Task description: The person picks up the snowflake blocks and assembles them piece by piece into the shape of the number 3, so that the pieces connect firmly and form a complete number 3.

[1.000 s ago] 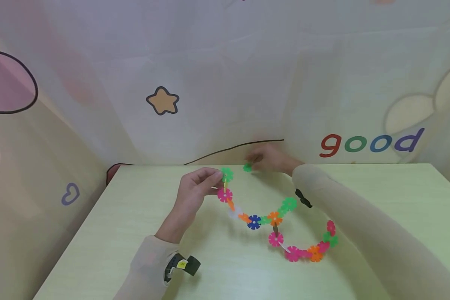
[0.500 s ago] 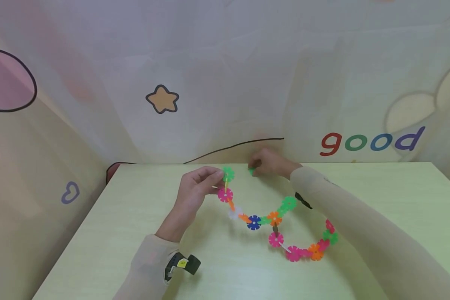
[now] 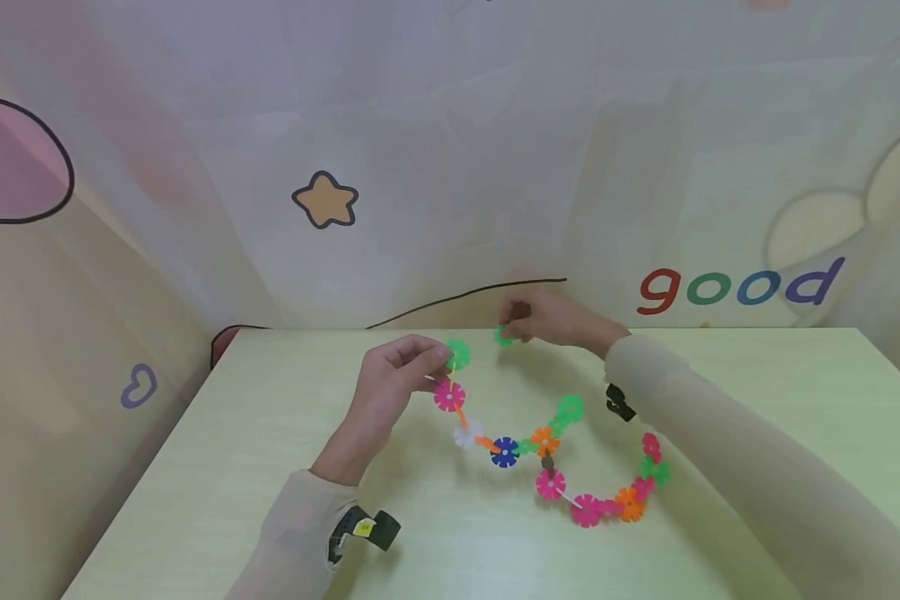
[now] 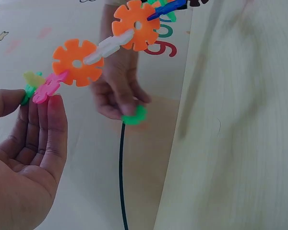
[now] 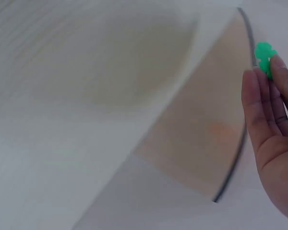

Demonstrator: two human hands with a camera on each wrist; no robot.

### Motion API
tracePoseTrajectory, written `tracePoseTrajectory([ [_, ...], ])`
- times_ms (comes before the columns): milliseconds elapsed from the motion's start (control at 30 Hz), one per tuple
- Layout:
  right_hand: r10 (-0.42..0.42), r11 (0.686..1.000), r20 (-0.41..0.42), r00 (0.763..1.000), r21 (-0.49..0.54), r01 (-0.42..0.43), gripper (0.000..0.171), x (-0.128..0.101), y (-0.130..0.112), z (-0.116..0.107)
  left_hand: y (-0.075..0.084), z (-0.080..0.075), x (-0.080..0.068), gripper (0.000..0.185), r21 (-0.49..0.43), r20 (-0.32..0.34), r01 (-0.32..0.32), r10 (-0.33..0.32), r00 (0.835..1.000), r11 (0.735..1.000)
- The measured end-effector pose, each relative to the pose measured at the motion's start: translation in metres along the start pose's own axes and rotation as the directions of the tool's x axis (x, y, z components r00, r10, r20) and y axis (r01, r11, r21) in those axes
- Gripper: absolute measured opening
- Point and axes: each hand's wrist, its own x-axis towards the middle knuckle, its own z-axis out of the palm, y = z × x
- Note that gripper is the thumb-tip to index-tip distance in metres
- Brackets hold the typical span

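A chain of snowflake discs (image 3: 547, 454) in pink, orange, white, blue and green winds across the pale green table (image 3: 195, 483). My left hand (image 3: 393, 375) pinches its upper end, where a green disc (image 3: 457, 353) sits above a pink one; that end hangs lifted off the table. The chain's discs (image 4: 78, 62) run up from my left hand (image 4: 24, 143) in the left wrist view. My right hand (image 3: 547, 321) pinches a single loose green disc (image 3: 504, 337) near the table's far edge, a short way right of the chain's end. That loose green disc (image 5: 265, 58) shows at my right fingertips (image 5: 266, 96).
A wall covering with a star (image 3: 325, 201) and the word "good" (image 3: 742, 287) stands right behind the table's far edge. The chain's lower loop lies under my right forearm (image 3: 720, 450). A black wrist strap (image 3: 363, 529) sits on my left sleeve.
My right hand has lifted the loose green disc slightly and drawn it toward the chain's end. The left hand stays put; the chain has sagged and shifted a little.
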Motion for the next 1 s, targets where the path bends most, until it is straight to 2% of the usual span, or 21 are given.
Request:
tracePoseTrajectory([
  [133,-0.049,0.995,-0.080,0.996,0.085,0.056,0.008,-0.014,-0.024,-0.010,0.001,0.001,0.000,0.021,0.008,-0.005,0.019,-0.019,1.000,1.000],
  [233,-0.080,0.990,-0.127,0.989,0.108,0.093,0.012,-0.026,-0.040,-0.014,0.001,0.002,0.000,0.021,0.016,-0.007,0.027,-0.027,1.000,1.000],
  [400,-0.185,0.969,-0.184,0.965,0.128,0.211,0.016,-0.043,-0.059,-0.011,0.001,0.002,-0.001,0.019,0.011,0.000,0.028,-0.028,1.000,1.000],
  [533,-0.253,0.935,-0.211,0.944,0.196,0.295,0.014,-0.053,-0.064,-0.003,0.000,0.003,0.000,0.020,-0.001,0.003,0.037,-0.037,0.999,0.999],
  [667,-0.275,0.909,-0.233,0.933,0.254,0.331,0.013,-0.059,-0.066,0.007,0.000,0.004,0.000,0.021,-0.005,0.003,0.044,-0.044,0.999,0.999],
  [1000,-0.292,0.898,-0.280,0.915,0.248,0.362,0.012,-0.065,-0.069,0.024,0.000,0.003,-0.001,0.025,0.007,0.019,0.030,-0.030,0.999,1.000],
])
